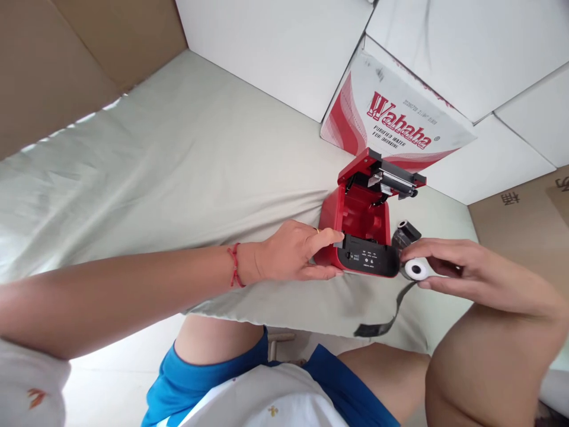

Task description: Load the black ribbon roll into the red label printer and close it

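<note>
A red label printer [331, 219] sits on the cloth with its lid [377, 172] raised, so its hollow red inside shows. My left hand [300, 252] grips the printer's near left corner, thumb on the rim by the black control panel [368, 256]. In my right hand [462, 267], between thumb and fingers, is a small white paper roll [415, 270] with a dark core, close beside the printer's right side. A dark strip [395, 311] trails down from near the roll toward the cloth's front edge. Behind my right fingers lies a second, dark roll [409, 230] with a white end.
A white and red water carton [395, 112] stands right behind the printer. White boxes [275, 47] form a wall at the back. Brown cardboard [89, 59] rises at the far left, and more cardboard [524, 219] on the right. Pale green cloth [178, 160] covers the surface.
</note>
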`<act>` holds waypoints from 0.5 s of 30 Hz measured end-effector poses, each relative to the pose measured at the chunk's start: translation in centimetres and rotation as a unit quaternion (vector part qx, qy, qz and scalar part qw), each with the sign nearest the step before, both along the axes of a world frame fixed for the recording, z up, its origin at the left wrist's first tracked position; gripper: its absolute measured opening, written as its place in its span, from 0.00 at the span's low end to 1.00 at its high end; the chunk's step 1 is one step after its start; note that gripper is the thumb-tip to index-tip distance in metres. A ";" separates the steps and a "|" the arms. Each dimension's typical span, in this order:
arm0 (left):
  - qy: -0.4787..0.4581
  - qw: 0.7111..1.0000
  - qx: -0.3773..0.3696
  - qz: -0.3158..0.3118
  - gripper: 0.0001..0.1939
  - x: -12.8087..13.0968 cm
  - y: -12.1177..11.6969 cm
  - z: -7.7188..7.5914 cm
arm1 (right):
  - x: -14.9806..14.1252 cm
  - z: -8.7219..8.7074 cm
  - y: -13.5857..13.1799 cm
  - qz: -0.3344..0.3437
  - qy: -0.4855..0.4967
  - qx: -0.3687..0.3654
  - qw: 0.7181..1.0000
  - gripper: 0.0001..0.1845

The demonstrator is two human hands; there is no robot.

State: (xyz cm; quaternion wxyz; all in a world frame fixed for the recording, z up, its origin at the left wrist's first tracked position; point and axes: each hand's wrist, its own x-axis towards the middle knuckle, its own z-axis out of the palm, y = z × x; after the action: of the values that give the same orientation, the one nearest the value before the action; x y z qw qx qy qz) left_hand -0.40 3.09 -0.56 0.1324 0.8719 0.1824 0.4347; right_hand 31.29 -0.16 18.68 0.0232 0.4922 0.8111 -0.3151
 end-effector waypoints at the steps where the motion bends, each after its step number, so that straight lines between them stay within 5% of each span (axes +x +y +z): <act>1: 0.005 1.000 -0.002 0.001 0.25 0.0 0.0 0.0 | -0.5 0.8 -0.2 0.009 0.022 0.008 1.000 0.14; 4: 0.014 1.000 -0.002 0.006 0.26 -0.1 -0.1 0.1 | -2.7 1.7 0.0 -0.002 0.052 0.051 0.997 0.16; 7: 0.016 1.000 -0.002 0.003 0.26 -0.2 -0.2 0.1 | -5.3 0.6 1.1 -0.062 0.026 0.113 0.991 0.14; 10: 0.031 0.999 -0.024 0.001 0.26 -0.1 -0.2 0.0 | -7.9 -1.1 2.3 -0.104 -0.066 0.142 0.982 0.12; 15: 0.061 0.997 -0.048 0.011 0.30 0.2 -0.3 0.0 | -10.8 -2.5 3.5 -0.054 -0.238 0.133 0.961 0.10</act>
State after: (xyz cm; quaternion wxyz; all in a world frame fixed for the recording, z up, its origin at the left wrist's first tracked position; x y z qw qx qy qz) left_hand -0.24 2.84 -0.51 0.1584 0.8874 0.2203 0.3726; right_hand 20.50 3.35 16.18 0.1325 0.5948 0.7889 -0.0790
